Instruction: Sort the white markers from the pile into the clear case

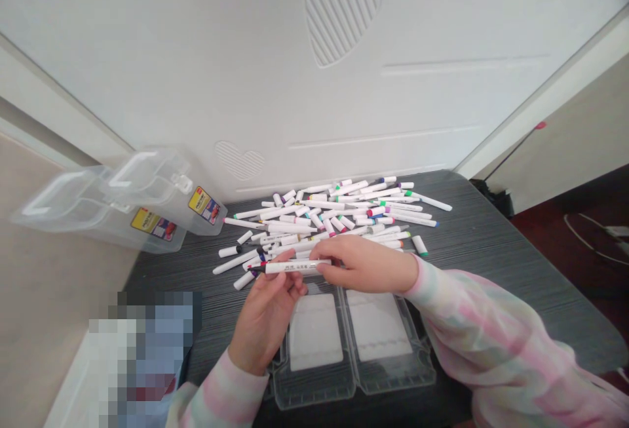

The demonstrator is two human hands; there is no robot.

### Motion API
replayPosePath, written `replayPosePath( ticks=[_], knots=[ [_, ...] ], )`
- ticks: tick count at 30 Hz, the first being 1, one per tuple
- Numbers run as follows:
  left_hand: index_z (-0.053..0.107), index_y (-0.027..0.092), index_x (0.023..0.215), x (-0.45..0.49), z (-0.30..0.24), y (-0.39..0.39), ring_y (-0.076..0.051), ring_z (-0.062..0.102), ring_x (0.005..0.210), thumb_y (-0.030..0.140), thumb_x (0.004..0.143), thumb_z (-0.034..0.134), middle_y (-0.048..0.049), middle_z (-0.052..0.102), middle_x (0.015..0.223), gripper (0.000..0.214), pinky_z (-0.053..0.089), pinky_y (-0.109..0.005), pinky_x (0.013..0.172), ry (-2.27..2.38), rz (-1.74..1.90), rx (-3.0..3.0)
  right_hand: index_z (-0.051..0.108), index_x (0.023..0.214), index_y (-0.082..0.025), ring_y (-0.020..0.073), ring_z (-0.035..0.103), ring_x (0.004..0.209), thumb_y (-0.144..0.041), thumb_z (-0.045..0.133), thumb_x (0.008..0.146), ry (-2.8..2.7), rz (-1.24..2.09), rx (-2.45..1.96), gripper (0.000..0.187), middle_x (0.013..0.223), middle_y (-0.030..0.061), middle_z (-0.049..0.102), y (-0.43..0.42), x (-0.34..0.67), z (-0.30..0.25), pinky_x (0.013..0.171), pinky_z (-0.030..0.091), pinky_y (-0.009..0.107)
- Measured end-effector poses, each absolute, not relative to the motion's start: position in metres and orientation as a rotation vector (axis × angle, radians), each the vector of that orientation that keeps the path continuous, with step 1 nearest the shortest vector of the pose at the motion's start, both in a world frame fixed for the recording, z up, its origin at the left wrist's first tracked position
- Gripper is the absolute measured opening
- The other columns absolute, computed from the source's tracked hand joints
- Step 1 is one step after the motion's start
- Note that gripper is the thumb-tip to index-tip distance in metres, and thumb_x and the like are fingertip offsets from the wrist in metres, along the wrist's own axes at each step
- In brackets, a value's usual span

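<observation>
A white marker (287, 267) with small print along its barrel lies level between my two hands; a dark tip and a bit of red show at its left end. My left hand (263, 323) is closed around it from below, with the thumb against the barrel. The fingers of my right hand (363, 261) pinch its right end from above. Just behind is a pile of loose white markers (319, 208) and caps in many colours. Under my hands lies an opened clear plastic case (350, 349), partly hidden by my right forearm.
Two clear plastic boxes (162, 208) with latches and yellow labels stand at the left edge of the dark table (515, 297). A white panel (275, 67) with heart reliefs rises behind the table. A single green-edged cap (419, 246) lies right of the pile.
</observation>
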State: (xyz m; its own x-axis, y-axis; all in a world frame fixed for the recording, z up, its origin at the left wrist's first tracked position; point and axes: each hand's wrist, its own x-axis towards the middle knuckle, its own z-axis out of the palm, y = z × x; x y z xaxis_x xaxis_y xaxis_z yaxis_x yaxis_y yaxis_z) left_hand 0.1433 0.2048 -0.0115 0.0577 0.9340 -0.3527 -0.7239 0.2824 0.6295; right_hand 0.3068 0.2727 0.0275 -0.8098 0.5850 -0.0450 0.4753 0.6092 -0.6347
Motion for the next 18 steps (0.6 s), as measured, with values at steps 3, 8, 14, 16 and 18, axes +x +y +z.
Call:
replayPosePath(
  ticks=[3,8,14,16,18],
  knots=[
    [0.062,0.019,0.091,0.142,-0.014,0.205,-0.013,0.05,0.069,0.016,0.071,0.056,-0.0013,0.055,0.069,0.021,0.04,-0.027,0.065,0.784,1.286,0.342,0.057,0.087,-0.015,0.0126,0.051,0.07,-0.022,0.037,0.082,-2.652,0.97,-0.899,0.022,0.08,0.0034,0.06,0.273,0.307,0.029,0.064,0.036,0.024],
    [0.062,0.018,0.084,0.139,-0.016,0.206,-0.012,0.049,0.068,0.017,0.071,0.057,-0.0011,0.053,0.073,0.014,0.039,-0.026,0.064,0.754,1.285,0.401,0.056,0.087,-0.015,0.0125,0.05,0.069,-0.021,0.037,0.083,-2.561,0.967,-0.981,0.021,0.078,0.0032,0.059,0.274,0.309,0.035,0.065,0.036,0.024],
    [0.061,0.014,0.093,0.134,-0.016,0.208,-0.01,0.047,0.065,0.02,0.068,0.059,-0.002,0.051,0.072,0.025,0.038,-0.024,0.059,0.745,1.292,0.47,0.054,0.089,-0.016,0.0132,0.05,0.073,-0.026,0.036,0.084,-2.383,0.965,-1.112,0.021,0.081,0.0032,0.058,0.273,0.32,0.05,0.066,0.037,0.025],
    [0.061,0.014,0.09,0.131,-0.014,0.208,-0.01,0.047,0.062,0.023,0.069,0.058,-0.0018,0.05,0.071,0.023,0.037,-0.024,0.056,0.794,1.322,0.55,0.053,0.087,-0.016,0.0137,0.05,0.074,-0.027,0.036,0.084,-2.303,0.968,-1.129,0.021,0.081,0.0034,0.057,0.271,0.325,0.058,0.066,0.037,0.025],
    [0.06,0.015,0.088,0.126,-0.012,0.209,-0.01,0.047,0.061,0.027,0.07,0.055,-0.0014,0.05,0.07,0.022,0.038,-0.024,0.056,0.882,1.365,0.664,0.053,0.086,-0.017,0.0129,0.049,0.071,-0.029,0.038,0.084,-2.214,0.975,-1.109,0.02,0.077,0.0021,0.055,0.267,0.329,0.065,0.063,0.036,0.025]
  ],
)
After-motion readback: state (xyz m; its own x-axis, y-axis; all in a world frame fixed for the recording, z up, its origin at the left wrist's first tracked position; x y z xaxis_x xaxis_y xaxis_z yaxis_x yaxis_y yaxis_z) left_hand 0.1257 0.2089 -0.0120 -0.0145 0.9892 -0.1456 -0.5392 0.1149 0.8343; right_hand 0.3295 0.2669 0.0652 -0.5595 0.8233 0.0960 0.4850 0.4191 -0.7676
